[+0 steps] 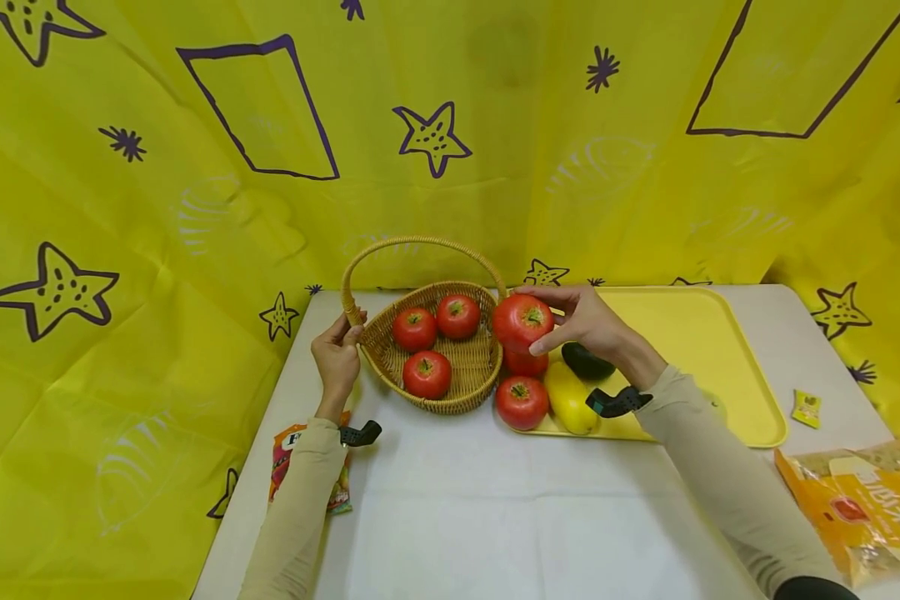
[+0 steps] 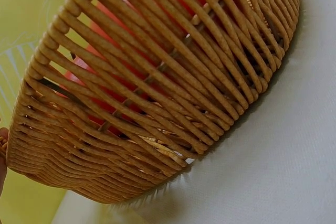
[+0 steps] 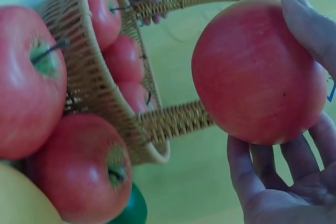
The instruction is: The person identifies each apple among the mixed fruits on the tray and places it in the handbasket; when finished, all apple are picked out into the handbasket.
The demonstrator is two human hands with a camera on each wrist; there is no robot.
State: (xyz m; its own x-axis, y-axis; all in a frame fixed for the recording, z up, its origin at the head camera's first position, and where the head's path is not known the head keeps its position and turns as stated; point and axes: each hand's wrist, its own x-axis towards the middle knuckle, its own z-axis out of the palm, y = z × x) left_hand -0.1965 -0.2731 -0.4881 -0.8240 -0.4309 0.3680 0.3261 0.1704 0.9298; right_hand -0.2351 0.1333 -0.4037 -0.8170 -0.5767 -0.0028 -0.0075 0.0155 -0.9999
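A wicker basket (image 1: 457, 406) with a tall arched handle stands on the white table, three red apples inside. My left hand (image 1: 337, 354) pinches the foot of its handle at the left rim; in the left wrist view the basket's side (image 2: 173, 77) fills most of the picture. Between the fingers and thumb of my right hand (image 1: 592, 325) is another red apple (image 1: 523, 320), held up beside the handle's right foot. Below it, two more apples (image 1: 522, 403) lie by the basket's right side, one partly covered by the held apple.
A yellow tray (image 1: 697, 333) lies to the right, bearing a yellow mango-like fruit (image 1: 568, 402), a dark green avocado-like fruit (image 1: 587, 362) and a mostly hidden pale green one. A snack bag (image 1: 287, 442) lies under the left forearm. An orange bag (image 1: 862, 500) and small packet (image 1: 806, 408) lie right.
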